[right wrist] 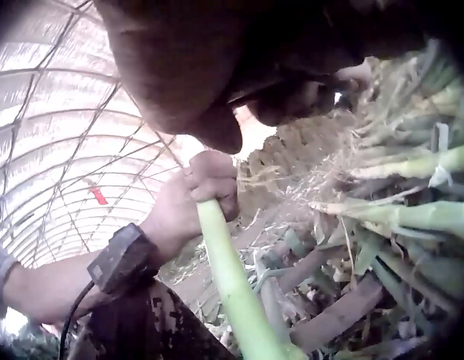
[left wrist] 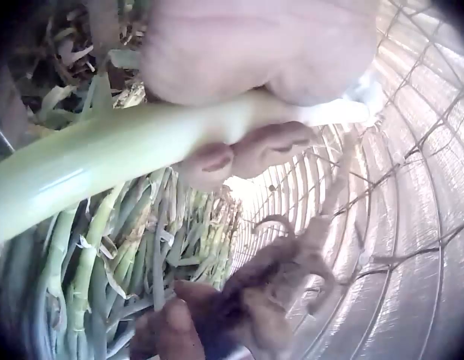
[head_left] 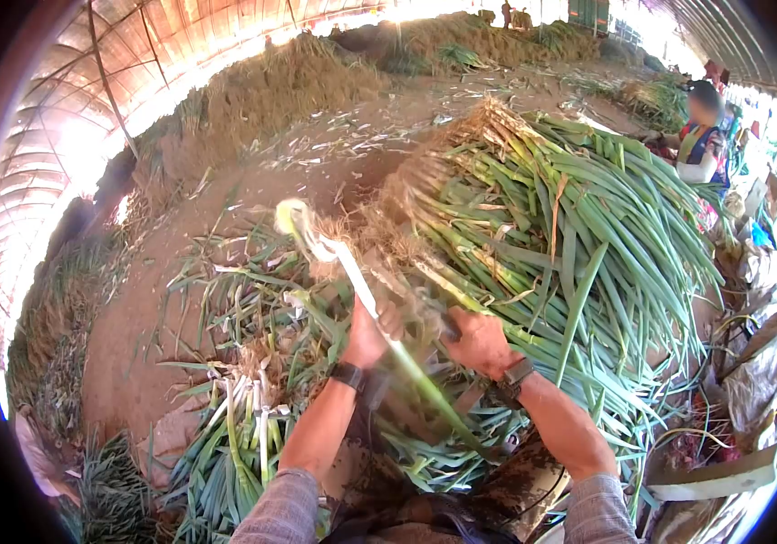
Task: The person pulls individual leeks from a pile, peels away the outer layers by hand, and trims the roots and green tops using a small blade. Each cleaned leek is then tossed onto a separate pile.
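My left hand (head_left: 370, 335) grips a long green onion (head_left: 358, 281) around its white shaft, fingers curled round it. In the head view its stripped white end points up and away, and its green part slants down towards my lap. The left wrist view shows the same pale green stalk (left wrist: 104, 161) close up under the fingers. Just to the right, my right hand (head_left: 479, 342) is curled round a dark object (head_left: 450, 326); I cannot tell what it is. Brown ragged strips (left wrist: 277, 281) hang beside that hand in the left wrist view.
A big heap of untrimmed green onions (head_left: 579, 208) lies at the right, roots towards me. Peeled stalks (head_left: 257, 417) are piled at lower left, with scraps strewn over the dirt floor (head_left: 157, 317). Another person (head_left: 704, 136) is at the far right.
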Tool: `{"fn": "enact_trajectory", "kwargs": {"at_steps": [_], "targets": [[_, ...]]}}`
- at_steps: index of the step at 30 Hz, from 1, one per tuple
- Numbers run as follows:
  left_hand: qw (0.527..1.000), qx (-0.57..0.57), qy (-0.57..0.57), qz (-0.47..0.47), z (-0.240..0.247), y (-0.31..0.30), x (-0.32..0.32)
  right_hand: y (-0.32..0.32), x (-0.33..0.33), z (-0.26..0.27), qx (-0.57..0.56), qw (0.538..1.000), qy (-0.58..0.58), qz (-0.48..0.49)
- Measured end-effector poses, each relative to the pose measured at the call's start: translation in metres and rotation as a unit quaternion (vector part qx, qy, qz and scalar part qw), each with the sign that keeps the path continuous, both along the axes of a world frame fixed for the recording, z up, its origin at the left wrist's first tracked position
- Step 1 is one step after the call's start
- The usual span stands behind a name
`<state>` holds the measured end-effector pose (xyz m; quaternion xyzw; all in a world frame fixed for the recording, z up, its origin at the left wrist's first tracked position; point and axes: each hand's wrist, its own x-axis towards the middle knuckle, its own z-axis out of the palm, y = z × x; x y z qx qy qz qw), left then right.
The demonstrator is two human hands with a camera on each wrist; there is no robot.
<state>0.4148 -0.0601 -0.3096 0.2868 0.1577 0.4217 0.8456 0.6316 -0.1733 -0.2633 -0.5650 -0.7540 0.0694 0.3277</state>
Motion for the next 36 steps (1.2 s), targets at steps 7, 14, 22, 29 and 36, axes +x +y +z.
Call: {"fn": "enact_trajectory", "kwargs": {"at_steps": [7,14,22,29,36], "targets": [[0.999,0.000,-0.028,-0.025,-0.010,0.007,0.000,0.002,-0.002,-0.001,-0.019,0.999,0.023,-0.018],[1.000,-0.002,0.013,0.002,-0.004,0.004,0.000,0.008,-0.002,0.006,-0.025,0.999,0.030,-0.032],[0.998,0.034,-0.036,-0.027,-0.018,0.009,-0.003,0.004,-0.002,0.013,-0.031,0.998,0.042,-0.019],[0.996,-0.017,0.023,0.085,-0.007,-0.001,0.005,-0.001,-0.001,0.009,-0.049,0.998,0.020,-0.035],[0.976,-0.054,0.111,0.177,-0.023,-0.005,0.018,0.001,0.005,0.000,-0.059,0.997,0.005,-0.045]]}}
